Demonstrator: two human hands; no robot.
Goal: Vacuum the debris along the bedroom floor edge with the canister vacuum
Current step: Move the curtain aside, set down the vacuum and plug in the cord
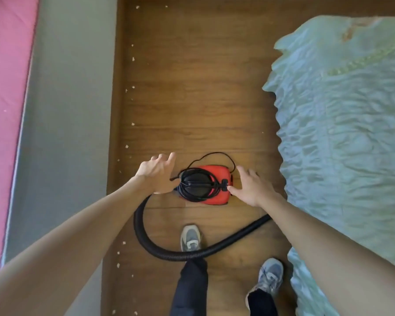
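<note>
Panel (7,110) of pink fills the far left edge, with a grey wall (66,110) just beside it. Where the wall meets the wood floor (192,87), debris (133,58) lies in a loose line of pale crumbs, from the top of the view down past the person's feet, close to the floor edge.

Next comes the left hand (156,173), reaching forward on a bare arm, fingers spread wide and holding nothing. It hovers at the left side of the vacuum (214,195); whether its thumb touches the black top I cannot tell. The vacuum, red with a black round top, sits on the floor in the middle of the view, well apart from the debris line. A black cord (196,185) is wound round its top, and one loose loop of it arcs over the far end. A black ribbed hose (146,242) leaves the vacuum's left side, curves toward the person, crosses the near end of the left shoe (190,238) and runs right until it passes under the right forearm.

On the vacuum's right, the right hand (253,188) is also spread wide and empty, its thumb tip just beside a black clip on the cord. The right shoe (270,277) stands nearer the camera. A bed (340,133) under a rumpled teal cover fills the right side.
</note>
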